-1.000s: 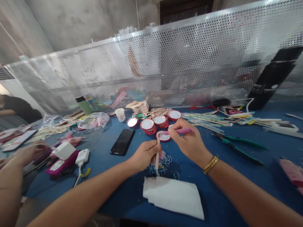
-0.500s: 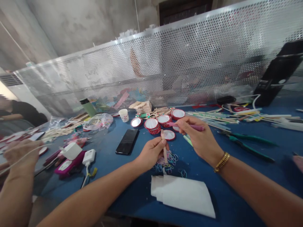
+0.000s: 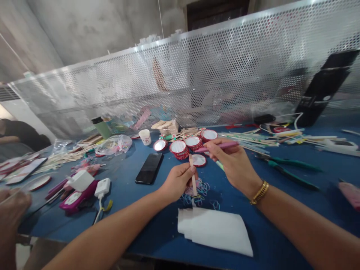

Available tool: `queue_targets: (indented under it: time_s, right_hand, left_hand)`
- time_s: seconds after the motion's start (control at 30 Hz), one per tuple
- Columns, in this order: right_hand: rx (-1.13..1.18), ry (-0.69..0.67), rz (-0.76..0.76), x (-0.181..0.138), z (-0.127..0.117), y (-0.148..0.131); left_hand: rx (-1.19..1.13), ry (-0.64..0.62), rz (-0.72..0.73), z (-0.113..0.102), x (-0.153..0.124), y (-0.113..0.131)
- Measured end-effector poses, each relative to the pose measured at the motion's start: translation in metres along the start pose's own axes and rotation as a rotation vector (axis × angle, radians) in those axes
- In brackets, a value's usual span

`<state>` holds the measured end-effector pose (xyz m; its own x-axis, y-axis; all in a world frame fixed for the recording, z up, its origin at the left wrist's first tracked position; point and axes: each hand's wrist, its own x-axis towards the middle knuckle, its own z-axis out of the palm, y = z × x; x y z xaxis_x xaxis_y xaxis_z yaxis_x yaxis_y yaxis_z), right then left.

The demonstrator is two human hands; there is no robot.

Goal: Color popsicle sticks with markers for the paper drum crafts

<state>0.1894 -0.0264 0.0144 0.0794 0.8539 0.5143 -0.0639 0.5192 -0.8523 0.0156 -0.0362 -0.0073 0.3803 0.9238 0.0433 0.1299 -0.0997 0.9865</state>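
My left hand (image 3: 178, 182) pinches a flat wooden craft stick (image 3: 192, 176), held nearly upright above the table. A purple pen-like tool (image 3: 221, 146) is gripped in my right hand (image 3: 232, 163), its tip pointing left toward the top of the stick. Beneath the stick lies a tangle of pale coloured loops (image 3: 202, 189). Closer to me is a folded white sheet (image 3: 215, 228). Just behind my hands stand red-rimmed round pieces with pale tops, some in stacks (image 3: 179, 148), and a single one (image 3: 198, 160) lies flat.
A black phone (image 3: 149, 168), white chargers (image 3: 102, 187) and a paper cup (image 3: 145, 137) lie left. Green-handled pliers (image 3: 292, 174) and many thin sticks (image 3: 244, 141) are at right. A perforated metal screen (image 3: 135, 90) backs the table. Another person's hand (image 3: 14, 206) is at far left.
The purple tool now lies flatter in my right hand, its back end raised. My left hand keeps hold of the stick. The other person's hand has moved left and down.
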Motion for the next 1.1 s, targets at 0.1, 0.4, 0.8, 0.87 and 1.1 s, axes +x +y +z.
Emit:
queue_targets:
  time_s: [0.1, 0.4, 0.8, 0.87, 1.1]
  right_hand:
    - [0.027, -0.044, 0.009, -0.002, 0.001, -0.003]
    - [-0.324, -0.067, -0.139, -0.005, -0.002, -0.006]
    - [-0.436, -0.082, -0.19, -0.005, -0.001, -0.002]
    - [-0.42, -0.092, -0.18, -0.006, 0.0, -0.002]
    - [-0.419, -0.095, -0.188, -0.007, 0.001, -0.001]
  left_hand:
    - [0.013, 0.008, -0.009, -0.001, 0.001, -0.001]
    - [0.064, -0.014, 0.0, -0.005, 0.004, -0.011]
    - [0.015, -0.017, 0.004, -0.003, 0.003, -0.014]
    - [0.0, -0.016, -0.007, -0.002, 0.003, -0.014]
    - [0.021, -0.01, -0.001, -0.001, 0.002, -0.012]
